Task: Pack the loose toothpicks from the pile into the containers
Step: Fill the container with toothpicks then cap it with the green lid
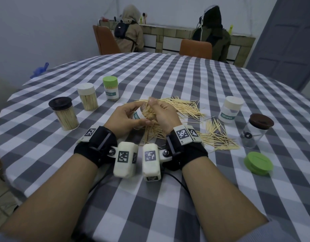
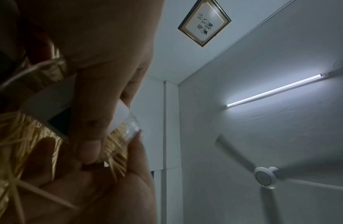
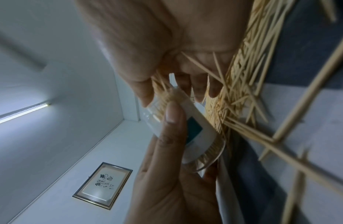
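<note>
In the head view my left hand [image 1: 133,113] grips an open clear container [image 1: 138,116] with a white TOOTHPICK label, tilted over the table. My right hand [image 1: 153,105] pinches a bundle of toothpicks [image 1: 148,111] at the container's mouth. The container [image 3: 193,130] is packed with toothpicks, and my left thumb [image 3: 173,115] lies across its label. The left wrist view shows the same container [image 2: 124,119] under my left thumb [image 2: 87,136]. The loose toothpick pile [image 1: 187,108] spreads beyond and to the right of my hands, with a second patch [image 1: 218,137] near my right wrist.
Three filled, capped containers stand at the left: black lid [image 1: 63,112], white lid [image 1: 87,98], green lid [image 1: 111,88]. At the right are a white-lidded container [image 1: 231,109], a brown-lidded jar [image 1: 255,131] and a loose green lid [image 1: 258,162]. Two people sit beyond the checked table [image 1: 168,72].
</note>
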